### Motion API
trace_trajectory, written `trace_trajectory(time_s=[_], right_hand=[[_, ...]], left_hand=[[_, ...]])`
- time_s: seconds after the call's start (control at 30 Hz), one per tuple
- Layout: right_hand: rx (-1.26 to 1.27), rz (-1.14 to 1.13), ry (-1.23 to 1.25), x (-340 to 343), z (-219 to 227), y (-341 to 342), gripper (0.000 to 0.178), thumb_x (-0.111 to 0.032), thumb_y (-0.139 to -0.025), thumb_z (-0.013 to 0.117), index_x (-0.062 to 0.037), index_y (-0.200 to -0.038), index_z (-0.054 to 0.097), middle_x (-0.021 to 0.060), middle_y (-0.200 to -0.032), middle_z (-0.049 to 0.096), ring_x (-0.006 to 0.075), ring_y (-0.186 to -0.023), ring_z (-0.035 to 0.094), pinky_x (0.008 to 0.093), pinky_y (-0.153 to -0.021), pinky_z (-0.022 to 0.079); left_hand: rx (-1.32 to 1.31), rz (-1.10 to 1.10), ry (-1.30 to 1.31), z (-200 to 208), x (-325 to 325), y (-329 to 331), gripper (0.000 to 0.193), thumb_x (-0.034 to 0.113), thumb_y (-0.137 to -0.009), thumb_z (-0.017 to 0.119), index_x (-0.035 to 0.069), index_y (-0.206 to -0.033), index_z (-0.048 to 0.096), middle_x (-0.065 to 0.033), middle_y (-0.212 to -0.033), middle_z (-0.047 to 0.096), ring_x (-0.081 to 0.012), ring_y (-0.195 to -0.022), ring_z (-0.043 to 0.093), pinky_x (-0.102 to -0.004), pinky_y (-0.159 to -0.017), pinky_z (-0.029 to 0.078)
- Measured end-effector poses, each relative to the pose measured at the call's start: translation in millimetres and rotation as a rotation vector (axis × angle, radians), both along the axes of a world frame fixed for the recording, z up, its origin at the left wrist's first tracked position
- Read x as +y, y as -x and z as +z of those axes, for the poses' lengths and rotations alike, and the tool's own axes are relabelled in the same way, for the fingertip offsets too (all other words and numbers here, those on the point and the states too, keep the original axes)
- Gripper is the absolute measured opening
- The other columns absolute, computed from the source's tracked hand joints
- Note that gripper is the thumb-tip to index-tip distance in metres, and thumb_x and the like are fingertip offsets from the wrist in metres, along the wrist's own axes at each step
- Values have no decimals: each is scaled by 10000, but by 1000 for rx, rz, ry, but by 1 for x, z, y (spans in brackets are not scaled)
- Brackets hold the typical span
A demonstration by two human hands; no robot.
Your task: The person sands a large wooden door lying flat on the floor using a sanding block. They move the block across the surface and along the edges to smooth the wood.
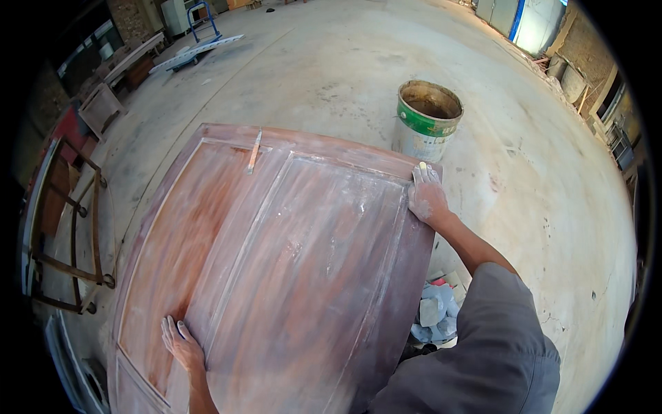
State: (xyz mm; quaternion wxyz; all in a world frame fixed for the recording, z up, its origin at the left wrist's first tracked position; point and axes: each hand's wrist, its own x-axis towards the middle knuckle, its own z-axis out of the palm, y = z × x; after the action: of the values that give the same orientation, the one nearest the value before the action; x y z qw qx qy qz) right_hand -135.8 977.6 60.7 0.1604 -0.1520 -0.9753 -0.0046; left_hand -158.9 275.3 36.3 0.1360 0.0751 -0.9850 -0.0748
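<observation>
A big wooden door (276, 262) lies flat in front of the person. It is reddish brown and has white dust or filler smeared all over it.

The right hand (426, 196) rests at the far right corner of the door. Its fingers (422, 174) lie close together and flat on the wood. The left hand (182, 343) presses flat on the near left part, in a groove of the panel, with its fingers a bit apart. Neither hand holds anything.

A thin stick (254, 152), maybe a scraper, lies on the far edge of the door, well away from both hands. A green and white bucket (427, 121) stands on the floor (538, 207) just past the right corner.

It looks like the hands are feeling or rubbing the door, or steadying it. Next, I think the hands must slide across the wood with even pressure, or grip both edges to shift it.
</observation>
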Motion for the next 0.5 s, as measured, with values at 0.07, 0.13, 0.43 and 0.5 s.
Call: trace_trajectory(time_s=[0.07,0.13,0.43,0.5], right_hand=[[-74,27,-82,-30,10,30,494,-199,-915,533,103,-1303,571,317,-1428,509,469,-1371,453,503,-1190,312],[-52,86,-3,-39,8,81,477,-202,-917,524,101,-1280,591,314,-1425,513,473,-1365,456,493,-1187,321],[-85,-39,-78,20,1,3,537,-243,-933,518,124,-1324,547,338,-1422,508,446,-1386,444,494,-1190,308],[-54,-6,-51,3,-2,37,547,-267,-945,498,120,-1329,548,339,-1426,504,444,-1393,436,488,-1195,296]], left_hand=[[-6,-10,9,2,0,1,502,316,-1086,394,3,-1464,495,-213,-1545,446,-347,-1465,370,-469,-1227,230],[-4,-31,-20,5,14,11,507,322,-1084,399,3,-1467,492,-213,-1544,448,-349,-1465,370,-467,-1227,232],[3,-7,-2,4,0,2,510,320,-1082,406,-18,-1450,508,-229,-1533,455,-375,-1449,383,-470,-1216,249],[23,-40,-4,1,6,9,510,321,-1082,405,-20,-1445,513,-233,-1527,461,-381,-1444,388,-473,-1212,255]])
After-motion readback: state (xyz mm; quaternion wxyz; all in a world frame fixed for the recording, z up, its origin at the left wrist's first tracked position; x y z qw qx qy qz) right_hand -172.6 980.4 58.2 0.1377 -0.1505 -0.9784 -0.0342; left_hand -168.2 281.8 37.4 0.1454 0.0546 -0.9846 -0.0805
